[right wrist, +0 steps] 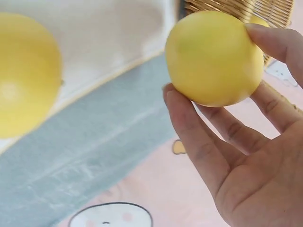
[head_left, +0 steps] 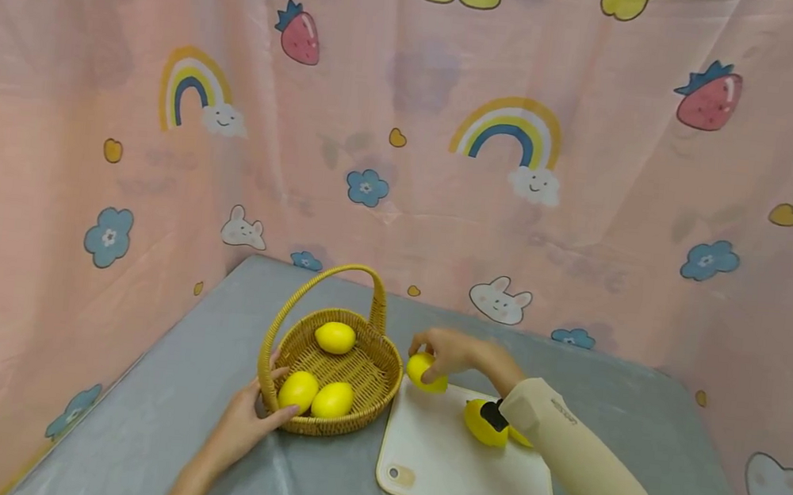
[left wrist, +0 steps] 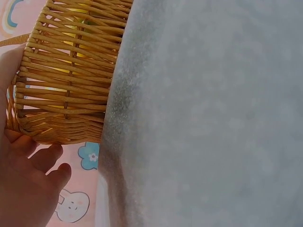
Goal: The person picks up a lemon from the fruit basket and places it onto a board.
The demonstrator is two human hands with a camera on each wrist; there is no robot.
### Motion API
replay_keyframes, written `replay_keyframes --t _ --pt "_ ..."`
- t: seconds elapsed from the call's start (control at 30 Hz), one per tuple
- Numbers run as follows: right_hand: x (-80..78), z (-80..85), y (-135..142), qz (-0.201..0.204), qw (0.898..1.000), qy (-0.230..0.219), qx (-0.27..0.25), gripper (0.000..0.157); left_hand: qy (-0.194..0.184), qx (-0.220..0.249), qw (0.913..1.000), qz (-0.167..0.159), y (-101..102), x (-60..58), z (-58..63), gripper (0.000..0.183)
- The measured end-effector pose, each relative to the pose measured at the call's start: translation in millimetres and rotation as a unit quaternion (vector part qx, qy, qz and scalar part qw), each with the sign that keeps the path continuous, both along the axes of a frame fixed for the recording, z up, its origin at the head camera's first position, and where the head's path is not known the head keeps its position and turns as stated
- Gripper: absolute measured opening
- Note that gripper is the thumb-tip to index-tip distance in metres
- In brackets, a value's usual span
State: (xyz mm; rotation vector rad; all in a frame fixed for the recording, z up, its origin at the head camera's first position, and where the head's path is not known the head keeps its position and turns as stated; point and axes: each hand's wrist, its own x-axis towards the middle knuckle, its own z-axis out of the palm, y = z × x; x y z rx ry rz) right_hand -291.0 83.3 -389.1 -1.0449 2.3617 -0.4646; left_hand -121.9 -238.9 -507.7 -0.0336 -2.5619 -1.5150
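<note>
My left hand [head_left: 245, 418] grips the left side of a round wicker basket [head_left: 392, 383], thumb over the rim and fingers outside. In the left wrist view the fingers curl against the woven wall of the basket [left wrist: 71, 90]. Inside lie three yellow lemons: one at the back [head_left: 335, 338] and two at the front [head_left: 333, 401]. Between thumb and fingers, my right hand [head_left: 456, 352] holds another lemon [right wrist: 213, 59], over the board's far left corner and beside the basket's right rim.
A white cutting board [head_left: 450, 472] lies right of the basket on the grey tabletop [head_left: 136, 422]. On it rest a lemon [head_left: 481, 425] and another yellow piece [head_left: 520, 437], partly hidden by the right wrist. The basket's tall arched handle [head_left: 294, 301] rises above it. Behind hangs a pink patterned curtain [head_left: 427, 226].
</note>
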Motion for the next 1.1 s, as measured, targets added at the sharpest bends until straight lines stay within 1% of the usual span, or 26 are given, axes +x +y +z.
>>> replay_keyframes --t 0.23,0.33,0.4,0.5,0.63,0.77,0.87,1.0,1.1 --pt "7.9 -17.5 8.9 -0.013 0.999 -0.041 0.018 0.042 0.006 -0.006 1.0 0.001 0.2 1.3 0.6 0.074" --pt "10.9 -21.4 10.5 -0.023 0.998 -0.058 0.024 0.043 0.01 -0.01 0.9999 0.003 -0.2 0.9 0.6 0.073" --pt "12.3 -23.0 10.8 -0.026 0.997 -0.061 0.027 0.043 0.013 -0.009 0.9999 0.0 -0.8 1.0 0.4 0.073" --pt "14.5 -24.6 11.0 -0.023 0.998 -0.058 0.029 0.042 0.015 -0.012 0.9998 -0.002 -1.1 0.9 0.1 0.073" --pt "17.2 -27.5 11.6 -0.021 0.998 -0.053 0.037 0.042 0.008 -0.014 0.9999 0.0 -0.6 0.3 0.4 0.074" --pt "17.9 -30.9 12.0 -0.024 0.998 -0.045 0.047 0.042 -0.003 -0.01 0.9999 -0.001 -0.5 0.4 1.2 0.076" --pt "17.7 -32.2 12.4 -0.03 0.997 -0.044 0.053 0.042 -0.002 -0.007 1.0 0.0 -0.3 0.5 2.3 0.075" --pt "17.8 -32.8 12.7 -0.041 0.996 -0.045 0.06 0.047 0.003 -0.004 1.0 0.001 -0.1 0.3 3.2 0.075" --pt "17.7 -33.8 12.3 -0.049 0.996 -0.042 0.069 0.051 -0.002 -0.006 1.0 0.001 0.1 0.6 2.9 0.075"
